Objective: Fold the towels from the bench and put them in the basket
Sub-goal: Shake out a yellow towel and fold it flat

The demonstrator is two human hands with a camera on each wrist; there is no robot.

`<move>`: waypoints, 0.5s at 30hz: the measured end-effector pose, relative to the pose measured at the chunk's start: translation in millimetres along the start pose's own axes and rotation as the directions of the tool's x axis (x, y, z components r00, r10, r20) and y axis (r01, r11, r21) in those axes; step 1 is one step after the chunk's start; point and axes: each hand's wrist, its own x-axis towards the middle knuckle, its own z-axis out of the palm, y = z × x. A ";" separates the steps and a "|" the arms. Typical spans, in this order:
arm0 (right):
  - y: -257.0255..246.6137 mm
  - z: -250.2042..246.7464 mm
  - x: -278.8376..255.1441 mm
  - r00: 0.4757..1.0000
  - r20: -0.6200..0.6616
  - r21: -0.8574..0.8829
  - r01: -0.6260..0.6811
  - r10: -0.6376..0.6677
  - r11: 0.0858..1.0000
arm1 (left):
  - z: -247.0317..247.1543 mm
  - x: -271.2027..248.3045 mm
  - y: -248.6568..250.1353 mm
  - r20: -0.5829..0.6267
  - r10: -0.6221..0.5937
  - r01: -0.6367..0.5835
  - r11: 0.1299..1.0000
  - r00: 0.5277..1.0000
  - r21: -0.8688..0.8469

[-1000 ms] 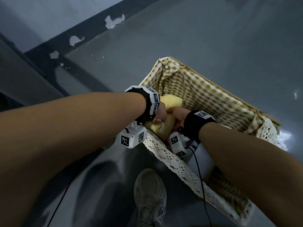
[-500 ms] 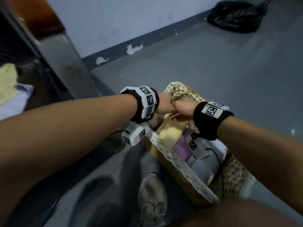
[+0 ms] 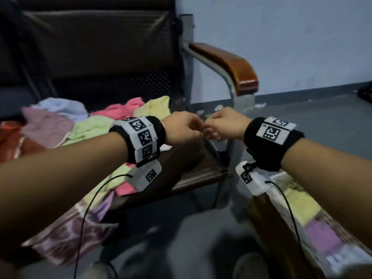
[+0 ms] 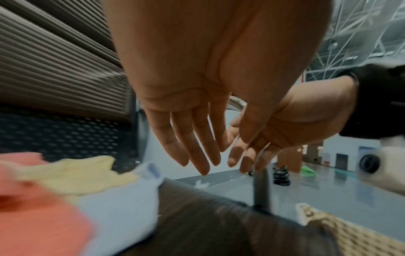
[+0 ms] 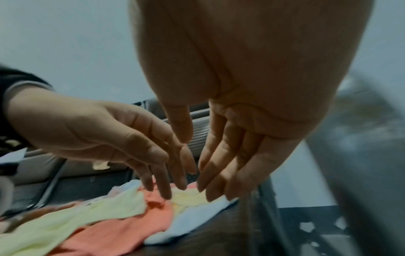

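Observation:
Loose towels in pink, yellow-green, lilac and pale blue lie heaped on the dark bench seat (image 3: 193, 174); a pink one (image 3: 118, 108) and a yellow-green one (image 3: 92, 125) lie near its back. My left hand (image 3: 181, 128) and right hand (image 3: 225, 125) hover side by side above the seat's right end, empty, fingers relaxed and pointing down (image 4: 197, 152) (image 5: 219, 173). The wicker basket (image 3: 261, 214) stands on the floor at the lower right, holding folded towels, a yellow one (image 3: 298, 206) and a lilac one (image 3: 322, 236).
The bench has a slatted dark backrest (image 3: 100, 43) and a wooden armrest (image 3: 231, 65) on a metal frame right beside my hands. Grey floor (image 3: 332, 117) and a pale wall lie beyond. My shoes show at the bottom edge.
Both hands let go of the yellow towel in the basket, rose out of it and swung left over the bench. My view turned from the basket up to the bench.

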 end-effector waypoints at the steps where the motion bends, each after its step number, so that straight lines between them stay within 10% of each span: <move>1: -10.9 14.6 7.9 0.999 0.041 -0.027 0.008 -0.007 1.000 | -4.5 -10.0 -18.1 -0.010 -0.031 0.031 0.999 0.999 0.012; 8: -50.0 120.8 50.5 0.967 0.197 -0.203 0.202 -0.162 0.958 | -22.8 -62.5 -125.8 -0.022 -0.224 0.224 0.950 0.974 0.219; 15: -78.0 185.1 62.4 0.929 0.288 -0.250 0.309 -0.235 0.917 | -20.8 -103.9 -204.9 -0.145 -0.549 0.566 0.776 0.823 0.280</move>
